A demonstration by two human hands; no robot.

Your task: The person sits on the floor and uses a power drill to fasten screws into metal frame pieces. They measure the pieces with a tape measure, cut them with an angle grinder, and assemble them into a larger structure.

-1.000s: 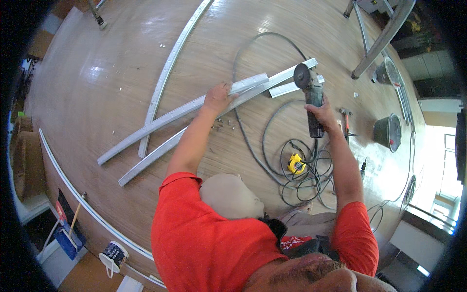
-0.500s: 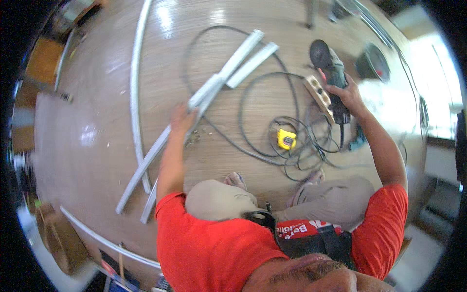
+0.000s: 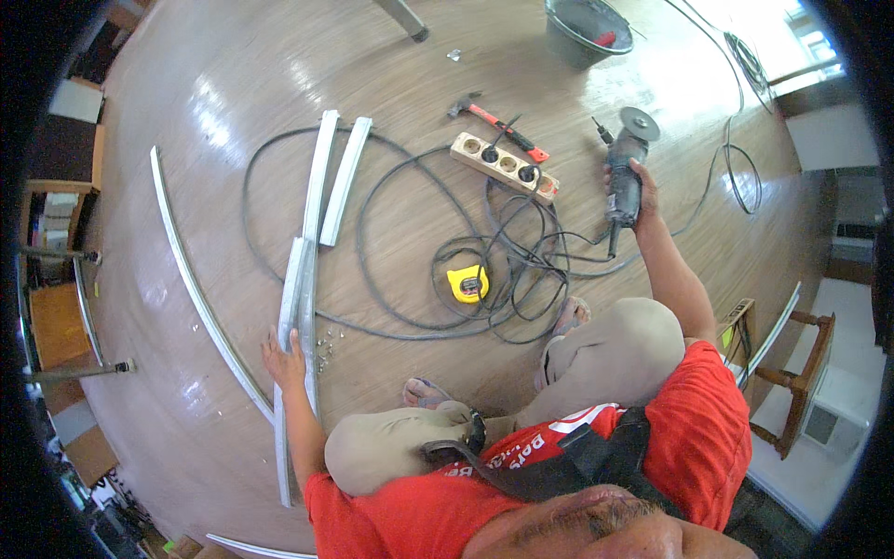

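Observation:
My right hand (image 3: 644,194) is wrapped round the dark body of an angle grinder (image 3: 627,172), whose disc points away from me. Its cord runs down from the near end toward a tangle of black cable (image 3: 521,252). On the left, my left hand (image 3: 283,360) lies with fingers spread against a long metal profile (image 3: 288,298). Another metal profile (image 3: 308,279) runs close alongside, and a shorter metal piece (image 3: 345,182) lies by their far ends. Small debris (image 3: 323,352) is scattered just right of my left hand.
A yellow tape measure (image 3: 467,284) lies among the cable loops. Beyond it are a wooden power strip (image 3: 504,168) with plugs and a red-handled hammer (image 3: 503,129). A dark bucket (image 3: 582,37) stands at the far side. Another long profile (image 3: 191,279) curves along the left floor.
The head view has swung, so the floor items appear shifted left. My left hand's fingers have spread on the profile. The grinder remains in my right hand.

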